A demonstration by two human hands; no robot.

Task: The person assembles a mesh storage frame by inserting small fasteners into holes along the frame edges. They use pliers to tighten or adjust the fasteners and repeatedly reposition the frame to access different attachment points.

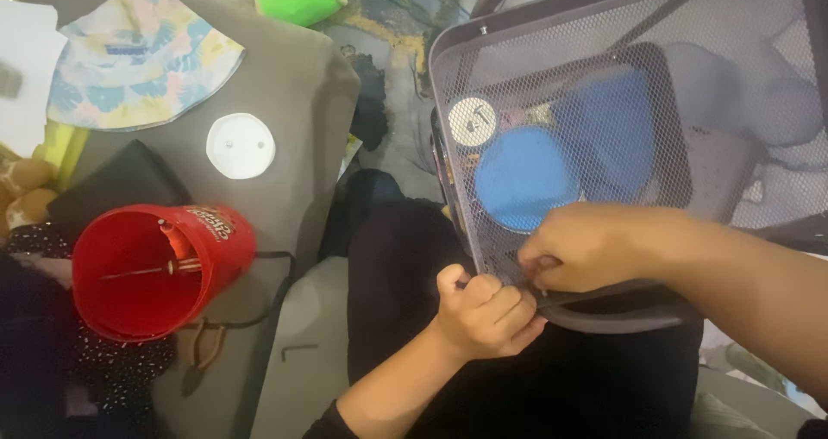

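A grey mesh chair back [552, 21] with a dark frame rests tilted on my lap. My left hand [485, 312] is closed in a fist against the lower rim [621, 314] of the frame. Just above it, my right hand [595, 245] pinches the same lower edge, fingertips pressed to the mesh. Whether a small tool sits in either hand is hidden by the fingers. A blue round shape [522, 178] and a white disc [472, 120] show through the mesh.
A red plastic tub [151, 271] lies on its side on the grey cushion [293, 77] at the left, with a thin metal piece inside. Near it are a white round lid [241, 146], a pastel bucket hat [138, 55] and a small dark hex key [297, 350].
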